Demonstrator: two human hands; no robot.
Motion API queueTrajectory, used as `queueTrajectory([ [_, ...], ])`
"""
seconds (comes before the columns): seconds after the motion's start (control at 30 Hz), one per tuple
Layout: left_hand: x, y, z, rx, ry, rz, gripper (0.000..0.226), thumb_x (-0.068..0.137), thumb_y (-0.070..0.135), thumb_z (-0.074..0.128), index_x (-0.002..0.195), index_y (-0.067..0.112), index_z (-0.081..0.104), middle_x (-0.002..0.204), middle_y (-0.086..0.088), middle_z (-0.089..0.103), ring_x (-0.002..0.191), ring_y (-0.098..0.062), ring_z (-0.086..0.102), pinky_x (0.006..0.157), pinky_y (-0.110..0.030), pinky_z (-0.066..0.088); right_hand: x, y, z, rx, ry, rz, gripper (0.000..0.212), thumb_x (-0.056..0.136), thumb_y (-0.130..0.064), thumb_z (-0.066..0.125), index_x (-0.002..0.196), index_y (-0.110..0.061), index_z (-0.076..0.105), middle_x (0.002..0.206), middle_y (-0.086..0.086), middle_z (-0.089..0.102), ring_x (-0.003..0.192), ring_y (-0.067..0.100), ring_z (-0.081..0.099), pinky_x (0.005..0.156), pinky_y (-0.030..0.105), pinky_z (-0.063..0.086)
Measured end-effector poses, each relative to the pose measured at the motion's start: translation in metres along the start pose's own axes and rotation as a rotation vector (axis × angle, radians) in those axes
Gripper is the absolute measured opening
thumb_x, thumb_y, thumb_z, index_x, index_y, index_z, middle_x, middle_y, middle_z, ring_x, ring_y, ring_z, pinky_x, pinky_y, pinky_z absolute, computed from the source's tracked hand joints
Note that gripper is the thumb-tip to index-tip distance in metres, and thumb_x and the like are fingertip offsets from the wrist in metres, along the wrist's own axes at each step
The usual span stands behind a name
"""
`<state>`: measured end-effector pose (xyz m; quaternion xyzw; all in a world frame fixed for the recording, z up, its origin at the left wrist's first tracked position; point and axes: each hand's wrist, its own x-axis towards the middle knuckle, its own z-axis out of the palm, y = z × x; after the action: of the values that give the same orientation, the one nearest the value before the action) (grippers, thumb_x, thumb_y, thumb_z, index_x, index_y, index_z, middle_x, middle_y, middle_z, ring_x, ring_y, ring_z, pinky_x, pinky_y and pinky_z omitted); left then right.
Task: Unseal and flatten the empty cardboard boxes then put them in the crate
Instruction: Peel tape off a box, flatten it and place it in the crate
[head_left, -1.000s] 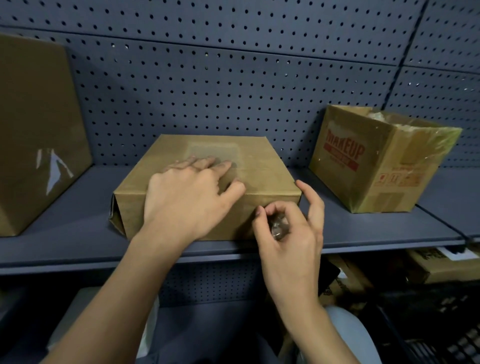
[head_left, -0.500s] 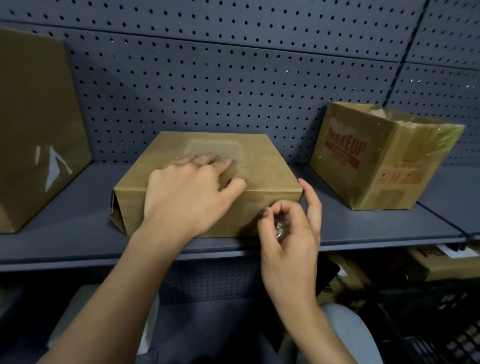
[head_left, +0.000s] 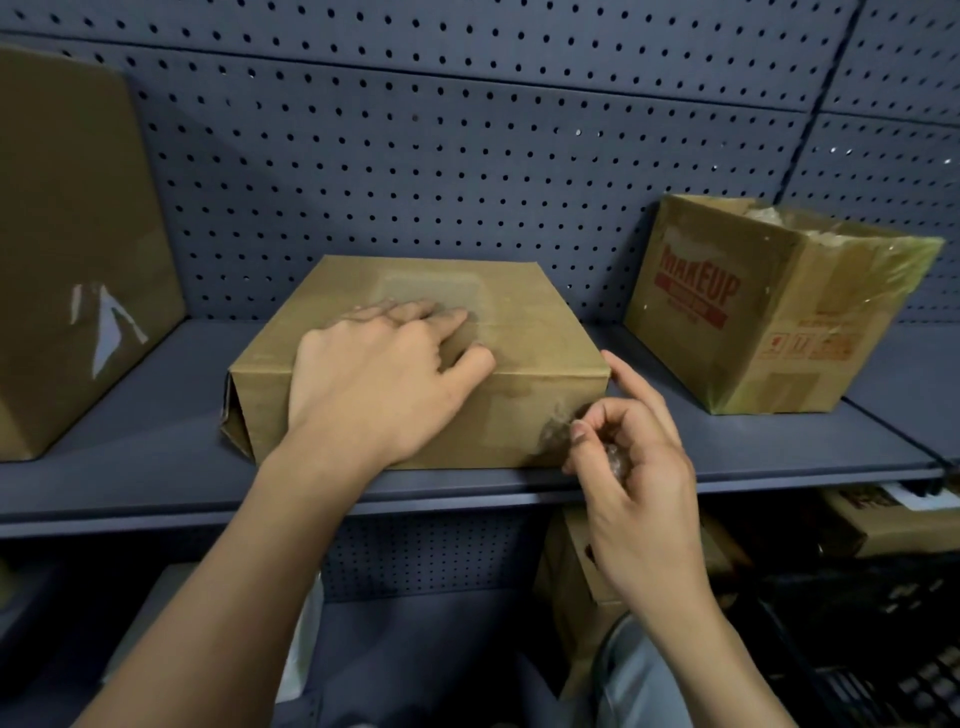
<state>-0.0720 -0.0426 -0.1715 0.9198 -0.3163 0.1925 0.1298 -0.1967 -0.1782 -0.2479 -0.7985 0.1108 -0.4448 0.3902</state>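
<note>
- Surface: dark blue-grey metal shelf (head_left: 156, 415) across mid frame, backed by a perforated panel of the same colour (head_left: 467, 156); black slatted crate (head_left: 883, 649) at lower right.
- Flat brown cardboard box (head_left: 540, 332): centre frame, broad face up, long front edge parallel to the shelf lip, folded flaps at its left end.
- Left hand (head_left: 379, 384): lies flat on the box top, fingers straight, thumb at the front edge.
- Right hand (head_left: 639, 478): thumb and curled fingers pinch a crumpled wad of clear tape (head_left: 615, 460) at the box's front right; index finger extended.
- Neighbours: tall plain brown carton (head_left: 67, 234) at left; open carton printed in red (head_left: 753, 312) at right.
- Change: the right hand has shifted rightwards; the left hand and box are unmoved.
</note>
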Motion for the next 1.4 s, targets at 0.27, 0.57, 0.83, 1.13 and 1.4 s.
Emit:
queueTrajectory([
  [0.27,0.000,-0.001,0.003,0.009,0.008,0.006,0.054,0.096,0.063,0.023,0.146,0.049,0.038,0.156,0.022,0.033,0.145,-0.011,0.030,0.104,-0.033,0.037,-0.002,0.009,-0.004,0.154,0.030,0.062,0.006,0.089,-0.022,0.070,0.086,-0.026,0.067,0.137,-0.019,0.053,0.124,-0.012,0.048,0.091,0.006,0.037],
  [0.57,-0.001,0.001,-0.001,0.014,-0.004,-0.005,0.056,0.095,0.063,0.024,0.147,0.049,0.036,0.156,0.022,0.032,0.145,-0.011,0.031,0.105,-0.032,0.036,0.003,-0.005,0.005,-0.091,0.081,0.056,0.036,0.063,-0.056,0.079,0.085,-0.038,0.057,0.127,-0.017,0.052,0.110,-0.021,0.043,0.087,-0.001,0.029],
  [0.83,-0.001,0.002,-0.004,0.012,-0.030,-0.007,0.055,0.096,0.064,0.022,0.149,0.050,0.032,0.158,0.022,0.028,0.146,-0.014,0.029,0.109,-0.031,0.031,0.007,0.002,0.001,-0.116,0.020,-0.032,0.016,0.089,-0.023,0.070,0.076,-0.019,0.063,0.121,-0.005,0.049,0.106,-0.023,0.044,0.081,-0.001,0.032],
  [1.13,-0.001,0.000,-0.003,-0.004,-0.019,0.002,0.054,0.095,0.064,0.023,0.147,0.052,0.035,0.156,0.024,0.030,0.146,-0.011,0.028,0.109,-0.029,0.032,0.019,0.016,-0.036,0.358,-0.114,0.171,0.025,0.096,0.000,0.055,0.074,0.002,0.044,0.108,0.001,0.075,0.112,0.004,0.064,0.073,0.021,0.046],
  [1.4,-0.001,-0.001,-0.004,-0.006,-0.019,0.021,0.055,0.095,0.065,0.021,0.147,0.052,0.034,0.156,0.025,0.031,0.145,-0.009,0.030,0.107,-0.030,0.033,0.021,0.017,-0.038,0.651,-0.080,0.269,0.017,0.086,-0.012,0.057,0.077,-0.003,0.046,0.110,0.010,0.074,0.110,0.022,0.068,0.088,0.030,0.055],
])
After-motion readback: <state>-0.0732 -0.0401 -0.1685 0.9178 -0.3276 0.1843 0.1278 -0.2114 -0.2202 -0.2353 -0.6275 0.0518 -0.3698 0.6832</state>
